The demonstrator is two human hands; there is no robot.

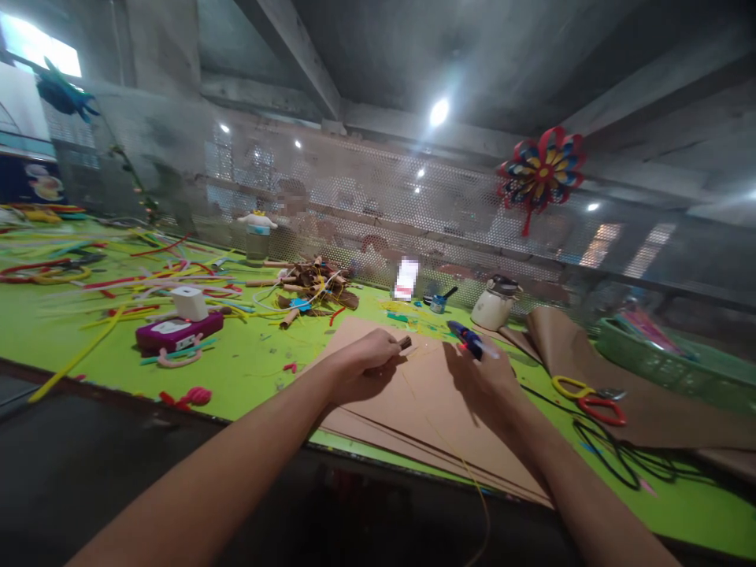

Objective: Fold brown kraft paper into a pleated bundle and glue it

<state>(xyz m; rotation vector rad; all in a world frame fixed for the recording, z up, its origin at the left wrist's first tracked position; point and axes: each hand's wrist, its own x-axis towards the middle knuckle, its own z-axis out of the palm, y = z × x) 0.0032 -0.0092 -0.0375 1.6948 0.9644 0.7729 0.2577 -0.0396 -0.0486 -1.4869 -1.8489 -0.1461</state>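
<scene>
My left hand [373, 356] is closed round a small brown roll [405, 343], whose dark end pokes out past the fingertips. In my right hand [493, 370] is a hot glue gun [466, 340], dark blue with a red part, its nozzle angled up to the left. My right fingers are partly blurred and wrap its handle. Both hands are over a stack of brown paper sheets [413, 413], a short gap apart. A thin yellow strand [449, 446] runs across the paper and hangs off the front edge.
Scissors [591, 399] and a black cable [620, 461] lie at right, near a green basket [679, 378]. A pale jug [494, 303] and a lit phone [405, 278] stand behind. Left are brown rolls [319, 285], a purple power strip [180, 329] and scattered pipe cleaners [171, 277].
</scene>
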